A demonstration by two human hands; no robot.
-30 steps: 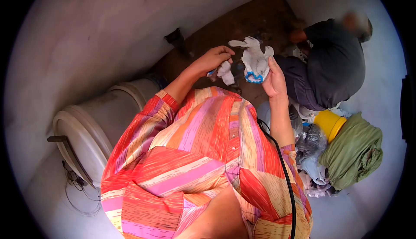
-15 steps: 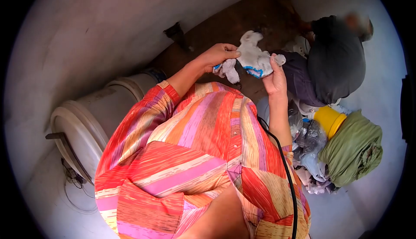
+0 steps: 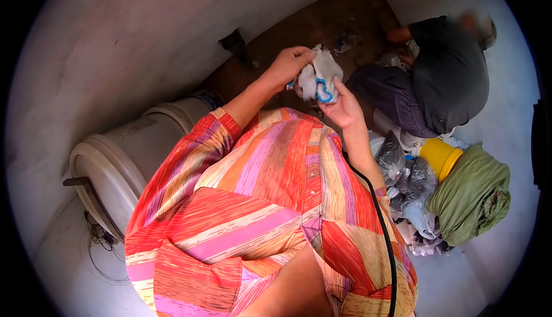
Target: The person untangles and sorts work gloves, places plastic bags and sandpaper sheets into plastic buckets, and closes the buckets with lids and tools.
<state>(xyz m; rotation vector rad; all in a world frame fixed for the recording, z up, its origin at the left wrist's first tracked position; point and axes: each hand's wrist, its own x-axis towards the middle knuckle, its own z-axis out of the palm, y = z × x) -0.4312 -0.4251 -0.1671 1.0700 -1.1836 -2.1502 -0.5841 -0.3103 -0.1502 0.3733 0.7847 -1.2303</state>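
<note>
Soft white work gloves with blue-edged cuffs are bunched together in front of my chest. My left hand (image 3: 289,67) pinches them at the upper left, fingers closed on the fabric. The larger glove (image 3: 328,66) hangs with its blue cuff edge downward. Beside it, on the left, is a second crumpled glove (image 3: 306,82), partly tucked behind. My right hand (image 3: 344,106) holds the larger glove near its cuff from the lower right, with the thumb against the cloth. Some of its fingers are hidden behind the glove.
Another person (image 3: 448,81) in dark clothes sits at the right. Near me lie plastic bags (image 3: 415,179), a yellow bucket (image 3: 440,159) and a green cloth bundle (image 3: 472,196). A large pale barrel (image 3: 144,144) stands left. A black cable (image 3: 379,213) runs down my front.
My right hand has moved left and slightly down, toward my left hand. The larger glove, spread between both hands before, is now gathered close to the second one.
</note>
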